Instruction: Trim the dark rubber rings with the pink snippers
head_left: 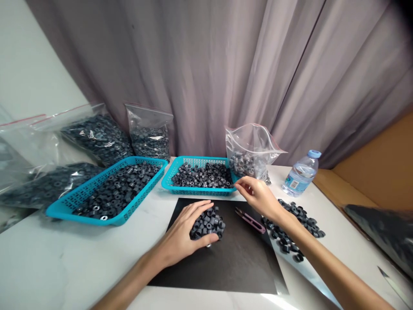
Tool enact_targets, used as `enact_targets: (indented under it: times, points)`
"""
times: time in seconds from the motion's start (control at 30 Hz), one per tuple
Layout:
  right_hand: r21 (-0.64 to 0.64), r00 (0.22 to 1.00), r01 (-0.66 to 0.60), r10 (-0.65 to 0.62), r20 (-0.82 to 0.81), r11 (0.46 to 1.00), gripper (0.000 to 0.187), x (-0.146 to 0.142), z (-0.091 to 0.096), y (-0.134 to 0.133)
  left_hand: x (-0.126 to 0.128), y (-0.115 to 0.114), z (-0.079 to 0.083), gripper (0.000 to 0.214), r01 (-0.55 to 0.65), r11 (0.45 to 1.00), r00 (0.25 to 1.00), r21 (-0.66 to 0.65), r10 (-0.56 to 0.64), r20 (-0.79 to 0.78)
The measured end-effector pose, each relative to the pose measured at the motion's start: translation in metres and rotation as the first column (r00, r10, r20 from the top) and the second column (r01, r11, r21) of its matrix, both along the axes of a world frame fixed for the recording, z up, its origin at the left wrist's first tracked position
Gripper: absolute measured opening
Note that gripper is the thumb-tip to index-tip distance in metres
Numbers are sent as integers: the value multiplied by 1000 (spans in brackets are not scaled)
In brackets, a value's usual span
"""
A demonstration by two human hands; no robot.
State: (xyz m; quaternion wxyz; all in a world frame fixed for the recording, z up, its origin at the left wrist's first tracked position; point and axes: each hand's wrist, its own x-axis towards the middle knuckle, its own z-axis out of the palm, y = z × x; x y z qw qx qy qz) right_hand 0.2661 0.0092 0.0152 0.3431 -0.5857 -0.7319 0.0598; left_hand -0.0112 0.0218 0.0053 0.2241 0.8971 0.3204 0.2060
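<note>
On the black mat (238, 262), my left hand (183, 230) lies with thumb and fingers spread around the near-left side of a heap of small dark grey ring-shaped parts (208, 224). My right hand (258, 193) hovers by the right corner of the middle blue basket (200, 190), its fingers curled together. Whatever they may hold is hidden. Dark parts with holes through them fill that basket. A pair of pink thread snips (251, 220) rests on the mat below my right hand. More loose dark parts (298, 221) lie beyond the mat, partly behind my right forearm.
A second blue basket (122, 217) of parts stands left. Behind it are zip bags (150, 137) full of parts. An opened zip bag (251, 150) stands behind my right hand, near a water bottle (301, 174). A cardboard box (374, 159) and a pointed blade (392, 282) are at right.
</note>
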Motion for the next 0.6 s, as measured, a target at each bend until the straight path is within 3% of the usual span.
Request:
enact_targets:
  times: [0.13, 0.23, 0.43, 0.6]
  points:
    - [-25, 998, 48, -47, 33, 999, 34, 6, 7, -2, -4, -5, 17, 49, -48, 999, 999, 21, 48, 22]
    - [-84, 996, 28, -20, 89, 996, 31, 11, 17, -7, -6, 4, 24, 35, -109, 990, 991, 89, 101, 89]
    - [-209, 986, -24, 57, 155, 978, 24, 30, 23, -15, 7, 56, 38, 25, -135, 973, 979, 185, 103, 173]
    - [-176, 988, -64, 87, 127, 982, 29, 37, 22, -14, 32, 107, 48, 24, -141, 969, 986, 202, 120, 112]
